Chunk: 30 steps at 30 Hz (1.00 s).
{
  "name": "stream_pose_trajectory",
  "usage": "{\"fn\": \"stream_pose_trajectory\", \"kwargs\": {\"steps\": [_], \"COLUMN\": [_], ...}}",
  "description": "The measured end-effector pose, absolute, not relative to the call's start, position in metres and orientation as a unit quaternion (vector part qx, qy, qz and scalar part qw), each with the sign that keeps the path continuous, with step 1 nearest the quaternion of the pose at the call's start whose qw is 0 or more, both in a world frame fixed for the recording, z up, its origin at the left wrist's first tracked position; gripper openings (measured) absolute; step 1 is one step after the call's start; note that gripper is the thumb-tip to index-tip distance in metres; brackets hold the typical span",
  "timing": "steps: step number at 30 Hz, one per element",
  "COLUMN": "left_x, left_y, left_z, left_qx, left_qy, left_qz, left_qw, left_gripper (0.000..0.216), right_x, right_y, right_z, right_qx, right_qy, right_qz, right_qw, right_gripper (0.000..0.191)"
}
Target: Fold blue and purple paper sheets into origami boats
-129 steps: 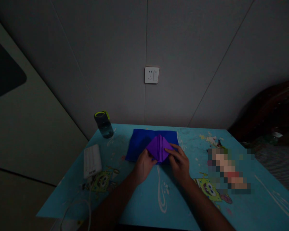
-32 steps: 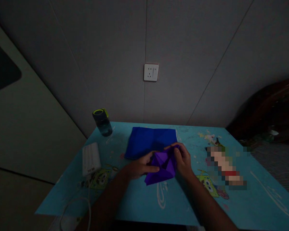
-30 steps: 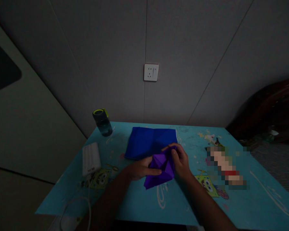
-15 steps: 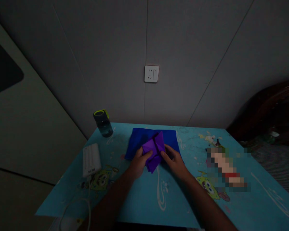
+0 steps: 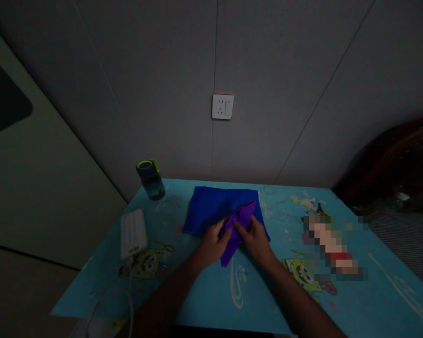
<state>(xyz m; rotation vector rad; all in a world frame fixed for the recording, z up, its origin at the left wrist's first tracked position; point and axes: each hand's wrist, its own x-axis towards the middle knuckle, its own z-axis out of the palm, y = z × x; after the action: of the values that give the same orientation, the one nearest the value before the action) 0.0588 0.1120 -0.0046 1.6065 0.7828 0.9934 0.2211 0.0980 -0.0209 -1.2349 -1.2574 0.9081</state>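
Observation:
A piece of folded purple paper is held between my two hands above the table, tilted with one point up to the right and another down to the left. My left hand pinches its left side, thumb on the near face. On its right side my right hand grips it, with the thumb pressed near the middle. Fingers behind the paper are partly hidden. Beneath and beyond lies a flat blue sheet, partly covered by the hands and the paper.
The blue cartoon-printed table stands against a grey wall with a socket. At the left are a water bottle and a white power bank with a cable. A pixelated patch covers something at the right.
The purple paper has turned and narrowed, its wide creased face now folded or tilted away. Both hands have shifted slightly, the left one towards the right, and sit closer together.

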Motion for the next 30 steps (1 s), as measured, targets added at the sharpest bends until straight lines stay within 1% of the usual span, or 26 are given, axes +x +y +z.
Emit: {"fn": "stream_pose_trajectory", "kwargs": {"steps": [3, 6, 10, 16, 21, 26, 30], "left_x": [0.060, 0.062, 0.066, 0.065, 0.059, 0.060, 0.061], "left_y": [0.111, 0.107, 0.098, 0.091, 0.087, 0.087, 0.092], "left_z": [-0.011, -0.014, -0.014, -0.007, 0.005, 0.014, 0.009], "left_qx": [0.702, 0.723, 0.748, 0.732, 0.754, 0.770, 0.749], "left_qy": [0.336, 0.322, 0.290, 0.307, 0.326, 0.297, 0.317], "left_qz": [0.405, 0.389, 0.370, 0.354, 0.319, 0.323, 0.351], "left_qw": [0.480, 0.471, 0.468, 0.495, 0.472, 0.463, 0.464], "left_gripper": [0.053, 0.056, 0.057, 0.054, 0.060, 0.049, 0.049], "right_x": [0.222, 0.223, 0.225, 0.232, 0.230, 0.231, 0.238], "right_y": [0.095, 0.092, 0.090, 0.088, 0.089, 0.090, 0.094], "right_z": [-0.019, -0.015, -0.008, 0.002, 0.002, 0.004, 0.001], "right_qx": [-0.574, -0.604, -0.634, -0.631, -0.599, -0.559, -0.539], "right_qy": [-0.566, -0.578, -0.564, -0.537, -0.505, -0.451, -0.438], "right_qz": [0.317, 0.279, 0.234, 0.208, 0.246, 0.328, 0.366], "right_qw": [0.501, 0.472, 0.474, 0.519, 0.571, 0.613, 0.619], "right_gripper": [0.045, 0.052, 0.057, 0.048, 0.048, 0.044, 0.041]}}
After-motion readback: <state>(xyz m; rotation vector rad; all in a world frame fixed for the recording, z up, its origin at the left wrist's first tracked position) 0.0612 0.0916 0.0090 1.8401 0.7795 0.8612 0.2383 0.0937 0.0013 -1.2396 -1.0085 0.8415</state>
